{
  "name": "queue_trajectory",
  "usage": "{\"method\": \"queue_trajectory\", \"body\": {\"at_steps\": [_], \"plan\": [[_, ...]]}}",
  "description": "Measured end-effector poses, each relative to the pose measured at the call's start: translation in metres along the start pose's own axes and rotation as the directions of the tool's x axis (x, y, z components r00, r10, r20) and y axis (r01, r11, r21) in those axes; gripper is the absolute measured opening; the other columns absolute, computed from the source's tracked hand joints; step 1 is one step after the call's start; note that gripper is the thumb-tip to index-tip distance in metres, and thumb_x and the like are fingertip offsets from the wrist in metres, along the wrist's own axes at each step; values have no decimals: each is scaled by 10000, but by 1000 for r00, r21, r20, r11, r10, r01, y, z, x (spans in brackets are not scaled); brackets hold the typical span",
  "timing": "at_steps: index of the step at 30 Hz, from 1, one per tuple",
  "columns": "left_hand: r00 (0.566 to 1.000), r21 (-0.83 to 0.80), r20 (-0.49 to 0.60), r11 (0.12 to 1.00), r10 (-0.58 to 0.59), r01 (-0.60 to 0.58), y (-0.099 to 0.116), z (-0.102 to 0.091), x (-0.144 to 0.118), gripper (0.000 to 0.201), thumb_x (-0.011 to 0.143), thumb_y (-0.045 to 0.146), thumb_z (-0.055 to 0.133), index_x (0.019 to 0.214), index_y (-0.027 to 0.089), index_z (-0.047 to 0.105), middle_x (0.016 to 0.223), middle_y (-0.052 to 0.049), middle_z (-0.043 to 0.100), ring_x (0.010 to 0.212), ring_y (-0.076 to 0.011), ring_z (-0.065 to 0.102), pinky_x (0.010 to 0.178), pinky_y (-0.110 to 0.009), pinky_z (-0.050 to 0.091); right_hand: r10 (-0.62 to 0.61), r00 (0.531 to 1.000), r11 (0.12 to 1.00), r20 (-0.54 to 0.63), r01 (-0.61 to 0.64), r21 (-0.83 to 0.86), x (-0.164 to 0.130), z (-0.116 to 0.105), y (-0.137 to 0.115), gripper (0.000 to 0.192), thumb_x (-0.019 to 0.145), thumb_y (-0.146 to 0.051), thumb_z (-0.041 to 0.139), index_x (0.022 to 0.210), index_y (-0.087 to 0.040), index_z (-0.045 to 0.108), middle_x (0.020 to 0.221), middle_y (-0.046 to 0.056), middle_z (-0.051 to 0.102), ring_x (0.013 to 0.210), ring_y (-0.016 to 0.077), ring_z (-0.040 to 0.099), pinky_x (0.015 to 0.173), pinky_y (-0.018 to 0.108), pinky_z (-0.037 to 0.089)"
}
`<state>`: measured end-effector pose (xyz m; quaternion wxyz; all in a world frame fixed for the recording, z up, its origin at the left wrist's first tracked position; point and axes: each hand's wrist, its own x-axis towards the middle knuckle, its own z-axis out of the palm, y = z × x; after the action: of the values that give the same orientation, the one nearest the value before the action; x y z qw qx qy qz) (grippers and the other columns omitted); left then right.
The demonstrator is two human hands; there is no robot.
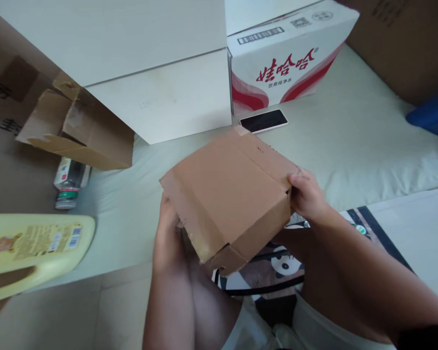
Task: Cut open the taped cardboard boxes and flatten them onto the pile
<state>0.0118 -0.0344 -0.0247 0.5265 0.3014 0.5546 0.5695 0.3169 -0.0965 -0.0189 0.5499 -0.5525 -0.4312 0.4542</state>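
Brown cardboard box (229, 194), flaps folded shut: you are holding it tilted above your lap, just in front of the white cabinet (160, 92). Your left hand (168, 233) is gripping its near-left edge, fingers hidden underneath; your right hand (306, 194) is pinching the right corner, thumb on top. The crumpled lower corner looks weak; squeezing there could be letting a flap spring open. The phone (263, 120) is lying beside the cabinet.
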Motion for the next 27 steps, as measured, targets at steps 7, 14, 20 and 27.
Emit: {"method": "queue_trajectory", "body": {"at_steps": [7,14,20,27], "plan": [[997,-156,-66,987,33,-43,17,4,-1,385,646,543,806,777,231,623,843,-37,772,1044,-269,711,796,-346,589,-101,972,915,-214,6,-404,12,-6,7,315,784,-476,714,972,-231,656,860,12,639,699,158,537,655,318,450],[999,-214,-32,976,22,-28,19,2,-2,325,731,521,740,812,230,622,875,-59,763,1134,-299,672,904,-396,569,196,955,968,221,-224,111,-1,5,-1,482,723,-653,781,749,-232,546,576,-56,455,446,86,345,397,259,281],[969,-306,-57,928,-242,214,21,13,-2,99,776,301,561,735,216,591,666,-20,647,668,-171,658,670,-299,549,288,951,948,-112,-267,174,-36,-26,-37,523,618,-648,883,713,-236,575,482,-52,469,348,66,329,293,248,229],[951,-282,15,911,-309,301,22,11,-9,91,716,286,587,691,202,564,589,13,556,487,-129,565,552,-272,505,160,842,960,-516,-253,-116,-108,-162,-52,385,645,-608,907,661,-310,663,457,42,570,348,135,487,302,301,317]]}}
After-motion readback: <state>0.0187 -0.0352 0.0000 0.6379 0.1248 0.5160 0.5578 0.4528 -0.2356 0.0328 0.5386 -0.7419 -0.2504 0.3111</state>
